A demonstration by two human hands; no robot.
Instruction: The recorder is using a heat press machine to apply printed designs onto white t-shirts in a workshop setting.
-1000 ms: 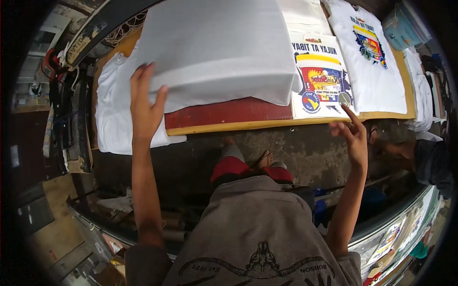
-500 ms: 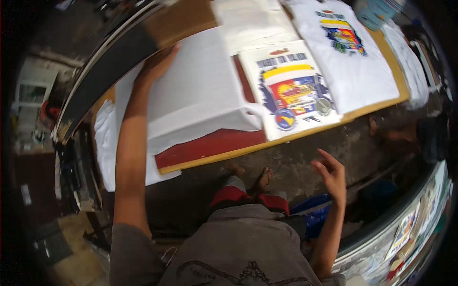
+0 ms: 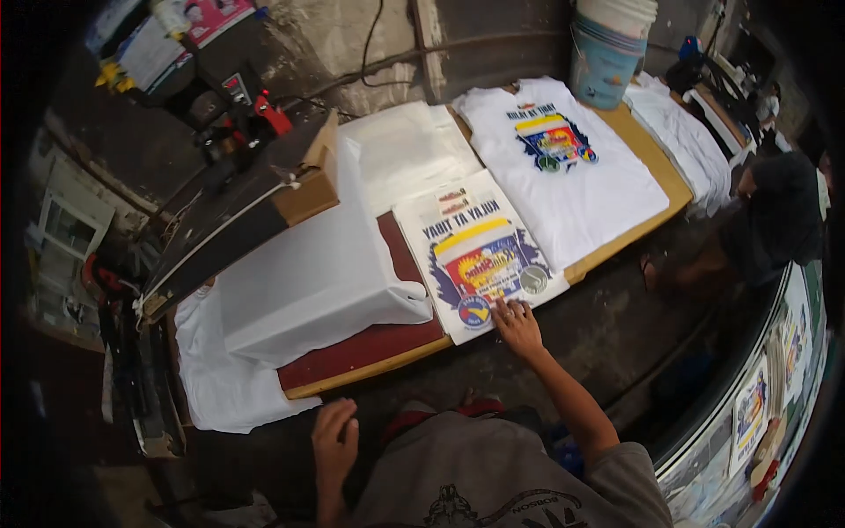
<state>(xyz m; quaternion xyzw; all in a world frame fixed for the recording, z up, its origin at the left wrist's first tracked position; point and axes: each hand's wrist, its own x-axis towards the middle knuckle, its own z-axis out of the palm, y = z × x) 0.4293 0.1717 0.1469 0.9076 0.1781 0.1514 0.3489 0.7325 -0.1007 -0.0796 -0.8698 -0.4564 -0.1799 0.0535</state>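
My right hand (image 3: pixel 518 326) rests its fingertips on the near edge of a stack of printed transfer sheets (image 3: pixel 475 255), which carry a colourful design. Off the table's near edge hangs my left hand (image 3: pixel 335 440), with nothing in it, its fingers loosely bent and the thumb apart. Between the stack and a dark heat press (image 3: pixel 229 224) at the left, a thin white sheet (image 3: pixel 299 273) drapes over something I cannot make out. A white T-shirt (image 3: pixel 607 189) with a similar print lies flat to the right of the stack.
Pale blank sheets (image 3: pixel 405 145) lie behind the printed stack. A blue-and-white bucket (image 3: pixel 607 57) stands at the back of the table. White cloth (image 3: pixel 233 387) hangs at the left end. A person in dark clothing (image 3: pixel 779 207) is at the right, near a glass-topped surface (image 3: pixel 748 440).
My left hand has left the far side of the white sheet and come back near my body. My right hand has gone from the air onto the printed sheets. The view has shifted.
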